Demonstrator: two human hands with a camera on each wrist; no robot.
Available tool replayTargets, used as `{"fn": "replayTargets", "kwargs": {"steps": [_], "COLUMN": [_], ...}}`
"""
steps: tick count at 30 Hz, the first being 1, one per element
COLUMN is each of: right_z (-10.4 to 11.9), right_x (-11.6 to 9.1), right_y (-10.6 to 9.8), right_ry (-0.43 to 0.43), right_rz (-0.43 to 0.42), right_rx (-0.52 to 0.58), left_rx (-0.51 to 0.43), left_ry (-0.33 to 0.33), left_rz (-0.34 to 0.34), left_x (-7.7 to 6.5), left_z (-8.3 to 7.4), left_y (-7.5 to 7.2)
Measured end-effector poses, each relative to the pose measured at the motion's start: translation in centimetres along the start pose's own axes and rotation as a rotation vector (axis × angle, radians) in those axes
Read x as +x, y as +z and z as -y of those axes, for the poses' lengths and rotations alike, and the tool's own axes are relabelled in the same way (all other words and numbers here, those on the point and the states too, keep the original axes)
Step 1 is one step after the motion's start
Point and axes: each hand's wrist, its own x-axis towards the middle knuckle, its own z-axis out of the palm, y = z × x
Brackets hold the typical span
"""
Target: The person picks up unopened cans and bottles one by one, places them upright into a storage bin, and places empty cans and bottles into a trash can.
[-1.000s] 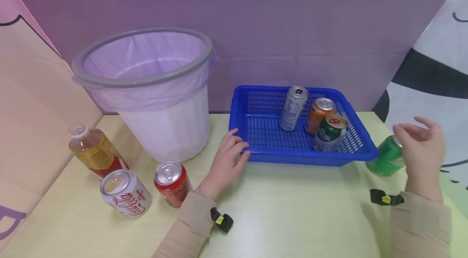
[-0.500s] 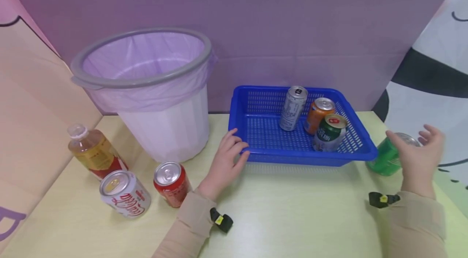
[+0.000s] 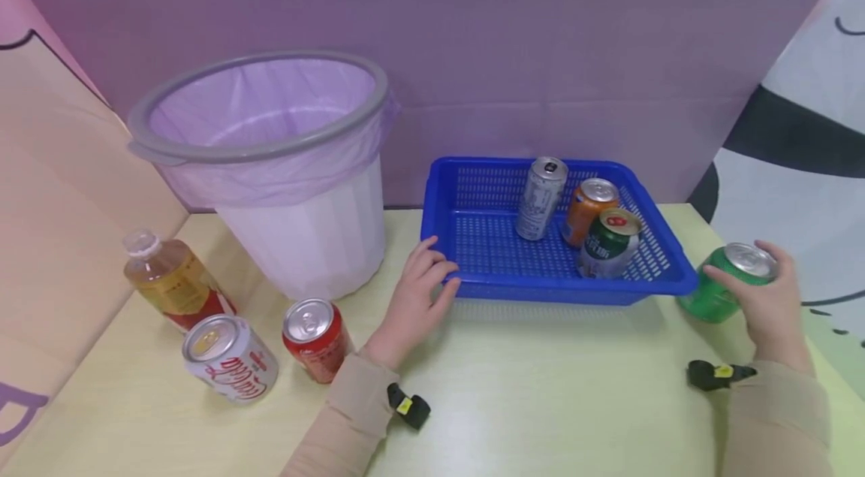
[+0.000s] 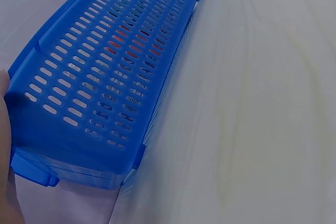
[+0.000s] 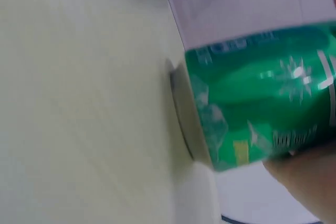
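Observation:
At the right edge of the table my right hand grips a green soda can, thumb on its near left side and fingers behind it. In the right wrist view the base of the can is right at the tabletop. My left hand rests with relaxed fingers at the front left corner of a blue plastic basket. Standing in the basket are a silver can, an orange can and a dark green can. The left wrist view shows the basket's slotted side up close.
A white bin with a purple liner stands at the back left. Before it are a bottle of amber drink, a white Coca-Cola can and a red can. The tabletop ends at a purple backdrop.
My right hand has lowered and its fingers have closed round the green can, which was untouched a second ago. My left hand and the basket have stayed put.

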Motion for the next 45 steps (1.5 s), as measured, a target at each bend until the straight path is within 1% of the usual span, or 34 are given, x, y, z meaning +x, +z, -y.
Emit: {"fn": "replayTargets", "kwargs": {"steps": [2,3,6,15,23,28,33,36,38,40,42,45], "right_z": [-0.6,-0.9,-1.5,-2.0,-1.6,-1.6,-1.6,-1.4,-1.2,-0.8,-0.3,0.7], "right_x": [0.1,0.1,0.2,0.4,0.3,0.2,0.2,0.1,0.0,-0.1,-0.2,-0.6], "right_y": [-0.3,-0.5,-0.7,-0.7,-0.4,-0.3,-0.2,-0.2,-0.4,-0.6,-0.8,-1.2], "right_ry": [-0.057,-0.079,-0.116,-0.105,-0.105,-0.075,-0.055,-0.031,-0.026,-0.023,-0.019,0.024], "right_rz": [0.057,0.081,0.121,0.126,0.119,0.096,0.084,0.081,0.069,0.043,0.004,-0.060], "right_rx": [-0.018,-0.008,-0.002,-0.014,-0.033,-0.030,0.000,0.055,0.130,0.182,0.187,0.174], "left_rx": [0.000,-0.001,-0.004,0.000,-0.007,-0.003,-0.001,-0.002,-0.004,-0.008,-0.008,-0.008], "left_ry": [-0.005,-0.007,-0.006,-0.007,0.002,0.007,0.006,0.002,0.003,0.004,0.007,0.005], "left_rz": [0.002,0.002,0.003,0.014,-0.001,-0.005,-0.002,-0.001,-0.002,-0.004,-0.006,0.001], "left_x": [0.0,0.0,-0.1,0.1,0.0,0.0,-0.1,-0.1,-0.1,0.0,0.0,0.0], "left_z": [0.0,0.0,0.0,0.0,-0.1,-0.1,-0.1,-0.2,-0.2,-0.2,-0.2,-0.1], "left_y": [0.0,-0.1,-0.1,-0.2,-0.3,-0.3,-0.3,-0.4,-0.4,-0.4,-0.4,-0.3]}}
